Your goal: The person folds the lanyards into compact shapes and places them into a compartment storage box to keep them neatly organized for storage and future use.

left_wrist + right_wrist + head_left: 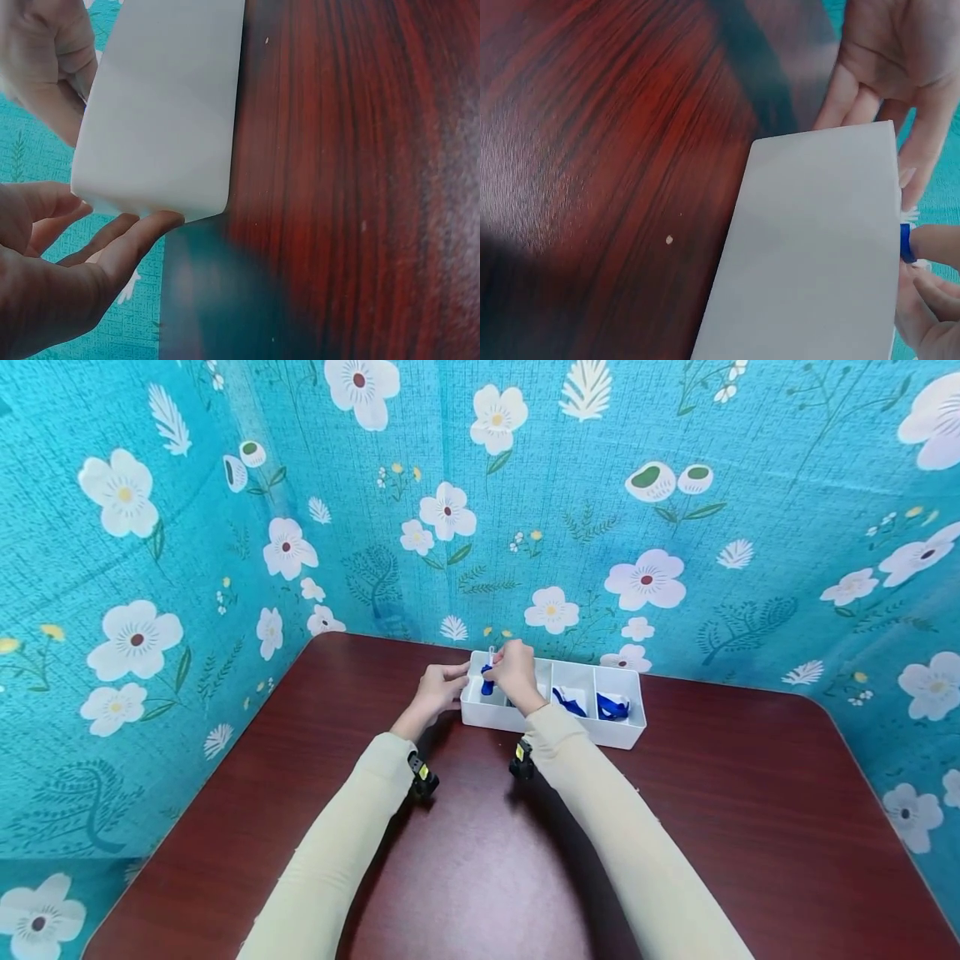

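Note:
A long white tray [491, 717] with several compartments in a row stands near the table's back edge. My right hand [515, 672] reaches over its left end and pinches a blue item [487, 682] with a whitish tip, in or just above the leftmost compartment. In the right wrist view only a small piece of that blue item [906, 243] shows between thumb and fingers. My left hand [438, 687] touches the tray's left end, its fingers [124, 251] fairly straight along the end wall. Its grasp holds nothing else visible.
Blue strap-like pieces lie in the two right compartments, one piece [570, 702] beside another [612, 707]. The second compartment is mostly hidden by my right hand. Behind the dark red table [480, 860] hangs a blue flowered cloth [555, 527], close to the tray.

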`<state>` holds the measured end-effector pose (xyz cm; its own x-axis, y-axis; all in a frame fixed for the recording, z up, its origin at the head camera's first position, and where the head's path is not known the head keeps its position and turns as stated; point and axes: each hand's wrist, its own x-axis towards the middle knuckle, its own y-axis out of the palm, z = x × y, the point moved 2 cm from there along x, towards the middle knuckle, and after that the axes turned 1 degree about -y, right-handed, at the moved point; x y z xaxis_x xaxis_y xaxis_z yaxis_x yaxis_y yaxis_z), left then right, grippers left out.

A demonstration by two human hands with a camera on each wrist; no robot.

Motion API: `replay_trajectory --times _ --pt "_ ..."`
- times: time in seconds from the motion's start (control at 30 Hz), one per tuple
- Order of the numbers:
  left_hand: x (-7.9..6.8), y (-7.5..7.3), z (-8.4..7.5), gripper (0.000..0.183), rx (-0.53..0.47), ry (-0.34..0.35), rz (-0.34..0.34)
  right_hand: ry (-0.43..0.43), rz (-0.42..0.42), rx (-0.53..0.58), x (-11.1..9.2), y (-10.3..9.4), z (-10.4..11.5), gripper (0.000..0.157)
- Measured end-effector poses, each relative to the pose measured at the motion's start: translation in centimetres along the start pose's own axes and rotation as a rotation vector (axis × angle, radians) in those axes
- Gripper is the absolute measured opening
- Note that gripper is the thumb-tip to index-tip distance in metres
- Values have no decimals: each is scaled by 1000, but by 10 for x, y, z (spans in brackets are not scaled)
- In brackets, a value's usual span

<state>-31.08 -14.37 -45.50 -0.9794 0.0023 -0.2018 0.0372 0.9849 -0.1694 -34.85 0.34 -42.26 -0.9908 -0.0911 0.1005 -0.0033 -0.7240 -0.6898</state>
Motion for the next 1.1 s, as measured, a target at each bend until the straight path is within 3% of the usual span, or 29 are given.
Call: replay_trajectory --times 0.17,0.23,0.37,0.43,0.67,1.1 --pt "1 0 -1 38 -11 5 17 -83 49 -110 0 4 9 49" --pt "0 -2 -3 38 -8 8 11 -115 57 -156 1 6 12 42" --pt "-2 -6 -4 36 0 19 -14 -169 81 -232 2 15 18 12" --pt "-2 -7 -4 36 1 23 -9 -175 98 -251 2 19 20 6" --pt "-2 -4 0 36 20 23 -2 -163 69 -261 0 27 15 7" --pt "-2 -2 0 35 -5 14 -3 -111 113 -305 4 30 16 15"
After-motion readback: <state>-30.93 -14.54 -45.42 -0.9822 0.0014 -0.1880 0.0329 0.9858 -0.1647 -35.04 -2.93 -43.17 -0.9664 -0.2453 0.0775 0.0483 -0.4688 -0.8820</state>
